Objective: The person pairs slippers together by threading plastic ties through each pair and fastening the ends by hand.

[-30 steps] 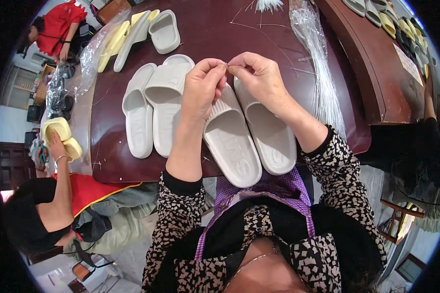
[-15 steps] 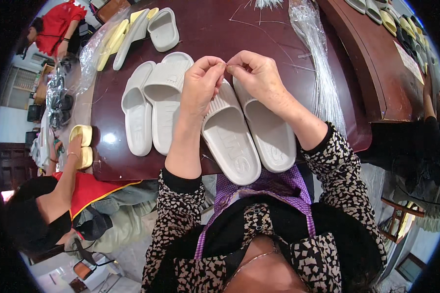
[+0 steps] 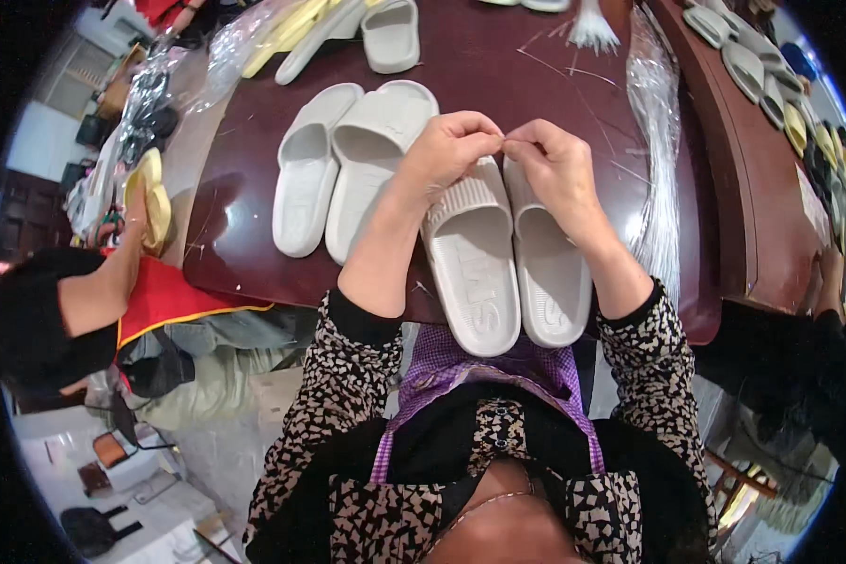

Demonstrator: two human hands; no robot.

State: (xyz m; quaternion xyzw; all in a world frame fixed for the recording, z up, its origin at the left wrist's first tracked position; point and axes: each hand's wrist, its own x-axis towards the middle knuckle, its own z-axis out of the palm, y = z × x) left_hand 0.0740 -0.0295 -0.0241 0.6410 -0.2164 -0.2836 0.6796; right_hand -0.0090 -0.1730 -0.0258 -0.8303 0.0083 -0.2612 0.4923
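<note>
Over the toe ends of a pale grey pair of slides, a left slide (image 3: 477,277) and a right slide (image 3: 553,282), my two hands meet fingertip to fingertip. My left hand (image 3: 451,150) is closed in a pinch, and so is my right hand (image 3: 556,171). Whatever thin thing they pinch is too small to make out. The slides lie side by side at the table's near edge, heels toward me, toes partly covered by my hands. Left of them lies another grey pair, an outer slide (image 3: 305,183) and an inner slide (image 3: 385,117), the inner one partly behind my left forearm.
A bundle of thin clear strips (image 3: 656,122) lies right on the dark red table (image 3: 244,179), loose strands nearby. Beyond are a white tuft (image 3: 592,30), a grey slide (image 3: 391,39) and yellow slides (image 3: 287,36). A wooden ledge (image 3: 724,141) holds more slides. At left, a co-worker's hand holds yellow slides (image 3: 153,202).
The whole view has shifted, so the table's things sit farther right and higher. My hands stay pinched together above the slides. The co-worker's yellow slides have turned and tilted.
</note>
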